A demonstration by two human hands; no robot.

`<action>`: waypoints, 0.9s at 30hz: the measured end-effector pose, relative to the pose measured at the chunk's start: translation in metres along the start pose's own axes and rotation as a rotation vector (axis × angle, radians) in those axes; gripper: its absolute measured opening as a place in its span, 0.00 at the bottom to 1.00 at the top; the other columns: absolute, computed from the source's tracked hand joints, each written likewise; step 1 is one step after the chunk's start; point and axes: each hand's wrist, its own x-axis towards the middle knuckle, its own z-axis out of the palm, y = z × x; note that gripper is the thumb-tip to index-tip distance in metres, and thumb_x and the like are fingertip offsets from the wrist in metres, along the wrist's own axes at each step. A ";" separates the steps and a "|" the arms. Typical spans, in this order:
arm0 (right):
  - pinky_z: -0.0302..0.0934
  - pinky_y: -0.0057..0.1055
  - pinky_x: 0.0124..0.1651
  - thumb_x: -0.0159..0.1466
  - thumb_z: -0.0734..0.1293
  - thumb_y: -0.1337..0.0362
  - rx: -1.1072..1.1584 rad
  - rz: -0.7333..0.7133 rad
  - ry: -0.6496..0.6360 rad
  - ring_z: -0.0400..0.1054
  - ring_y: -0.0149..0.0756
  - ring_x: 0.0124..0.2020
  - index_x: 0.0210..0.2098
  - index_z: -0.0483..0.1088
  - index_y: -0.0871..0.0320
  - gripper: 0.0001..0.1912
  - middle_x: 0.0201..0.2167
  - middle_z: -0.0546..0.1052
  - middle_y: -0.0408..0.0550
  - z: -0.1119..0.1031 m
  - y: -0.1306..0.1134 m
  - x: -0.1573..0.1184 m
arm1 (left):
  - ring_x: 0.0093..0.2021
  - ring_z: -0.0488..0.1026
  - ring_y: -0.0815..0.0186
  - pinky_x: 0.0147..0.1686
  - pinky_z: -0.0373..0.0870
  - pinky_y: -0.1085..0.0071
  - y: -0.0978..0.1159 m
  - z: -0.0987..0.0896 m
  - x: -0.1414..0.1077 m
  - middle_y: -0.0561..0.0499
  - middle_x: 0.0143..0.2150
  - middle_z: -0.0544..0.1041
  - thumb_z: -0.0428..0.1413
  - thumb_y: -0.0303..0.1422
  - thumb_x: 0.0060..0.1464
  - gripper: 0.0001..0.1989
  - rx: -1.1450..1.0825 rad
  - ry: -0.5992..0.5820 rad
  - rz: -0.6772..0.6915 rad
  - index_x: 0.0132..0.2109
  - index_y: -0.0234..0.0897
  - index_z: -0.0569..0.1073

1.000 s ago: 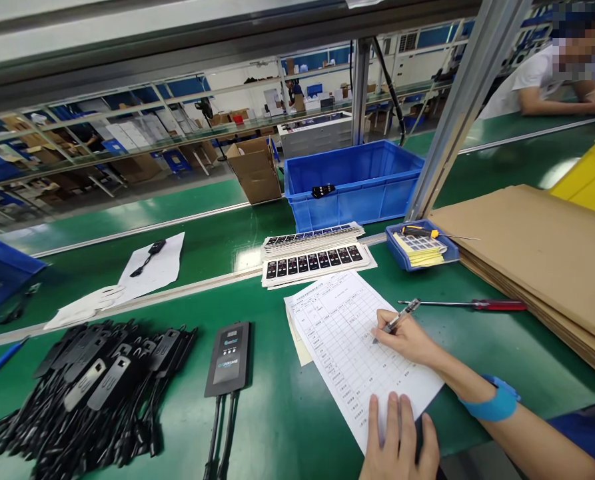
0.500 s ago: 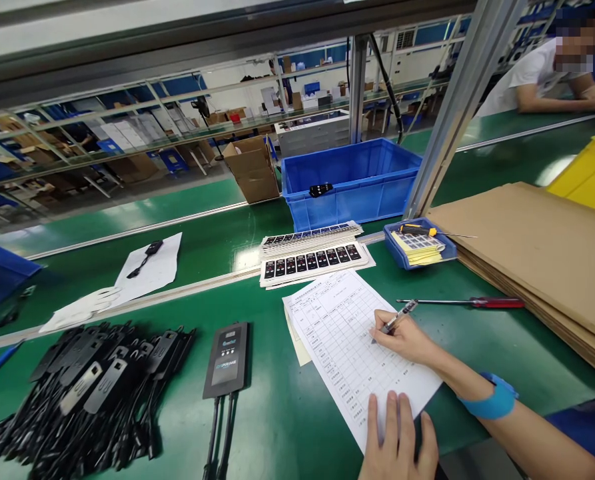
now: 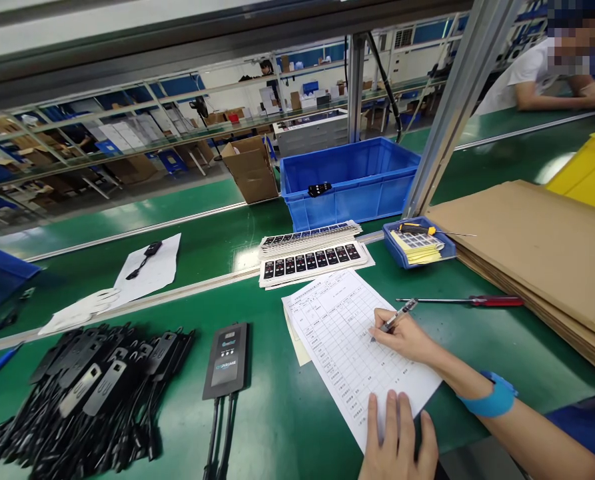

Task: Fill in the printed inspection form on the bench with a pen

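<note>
A white printed form sheet [image 3: 347,347] lies on the green tabletop [image 3: 277,413]. The right hand [image 3: 404,339] has its fingers clenched around a silver pen [image 3: 394,319], tip on the sheet. The left hand [image 3: 397,443] lies flat with released fingers on the sheet's near edge. A red-handled screwdriver [image 3: 470,301] lies just beyond.
</note>
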 end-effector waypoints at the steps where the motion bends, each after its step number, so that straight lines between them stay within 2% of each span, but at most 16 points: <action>1: 0.45 0.30 0.27 0.60 0.63 0.59 0.000 -0.003 -0.003 0.49 0.31 0.23 0.22 0.51 0.53 0.16 0.18 0.56 0.37 0.000 0.000 0.000 | 0.53 0.75 0.57 0.66 0.53 0.48 0.000 0.000 0.000 0.46 0.45 0.82 0.53 0.32 0.61 0.09 -0.001 -0.011 0.002 0.44 0.42 0.78; 9: 0.46 0.30 0.27 0.59 0.63 0.60 -0.011 0.003 0.030 0.50 0.31 0.22 0.22 0.52 0.53 0.15 0.18 0.56 0.37 -0.001 -0.001 0.002 | 0.52 0.75 0.55 0.65 0.56 0.48 0.000 -0.001 0.001 0.43 0.44 0.81 0.51 0.29 0.61 0.11 -0.011 0.027 0.012 0.42 0.40 0.78; 27: 0.45 0.29 0.26 0.59 0.64 0.58 -0.027 -0.009 0.026 0.49 0.30 0.22 0.21 0.52 0.54 0.17 0.18 0.56 0.37 -0.001 -0.002 0.000 | 0.53 0.75 0.55 0.64 0.57 0.48 0.000 0.001 0.000 0.43 0.44 0.82 0.51 0.28 0.60 0.11 -0.012 0.031 0.007 0.43 0.40 0.78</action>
